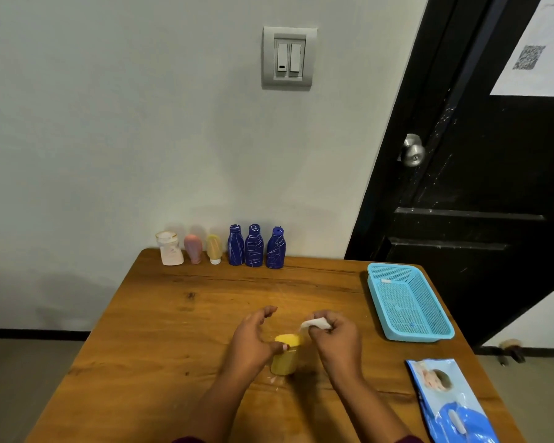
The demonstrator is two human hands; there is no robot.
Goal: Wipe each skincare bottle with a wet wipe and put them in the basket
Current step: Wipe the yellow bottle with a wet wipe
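A yellow bottle stands upright on the wooden table between my hands. My left hand curls round its left side, thumb on the cap's edge. My right hand pinches a crumpled white wet wipe just above and right of the bottle's top. Along the table's far edge stand three dark blue bottles, a yellow tube, a pink tube and a white jar-like bottle. The light blue mesh basket lies at the right with no bottle in it.
A pack of wet wipes lies at the table's near right corner. A black door with a metal knob stands behind the basket. The wall runs right behind the row of bottles.
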